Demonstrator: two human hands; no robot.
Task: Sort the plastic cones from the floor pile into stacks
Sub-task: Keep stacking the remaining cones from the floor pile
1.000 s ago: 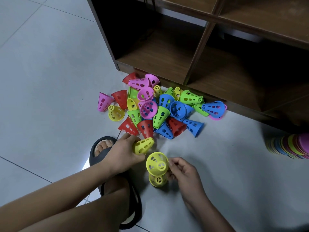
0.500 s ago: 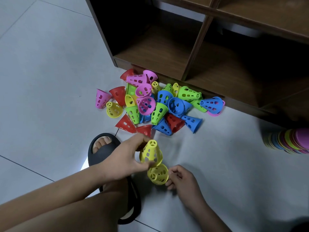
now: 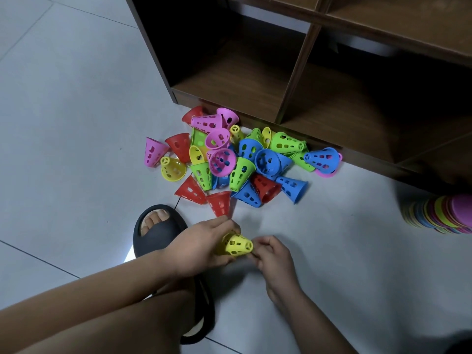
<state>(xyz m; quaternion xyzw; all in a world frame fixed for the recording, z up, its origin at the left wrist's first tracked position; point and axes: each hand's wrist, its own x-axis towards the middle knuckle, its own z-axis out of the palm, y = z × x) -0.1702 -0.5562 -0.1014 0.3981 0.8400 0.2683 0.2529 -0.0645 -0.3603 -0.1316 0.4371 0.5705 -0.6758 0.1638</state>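
Observation:
A pile of perforated plastic cones (image 3: 237,159) in red, pink, yellow, green and blue lies on the floor against the foot of a wooden shelf. Nearer to me, a small stack of nested yellow cones (image 3: 236,244) lies on its side just above the floor. My left hand (image 3: 201,244) grips its narrow end from the left. My right hand (image 3: 270,254) pinches its wide rim from the right. How many yellow cones are nested is hidden by my fingers.
A brown wooden shelf unit (image 3: 293,80) with open compartments stands behind the pile. My foot in a black slipper (image 3: 158,231) sits left of my hands. A stack of coloured discs (image 3: 439,213) lies at the right edge. Grey tiled floor (image 3: 76,123) spreads to the left.
My left hand brought its yellow cone down from the pile's edge and pushed it onto the yellow cones held by my right hand. The stack now lies sideways between both hands.

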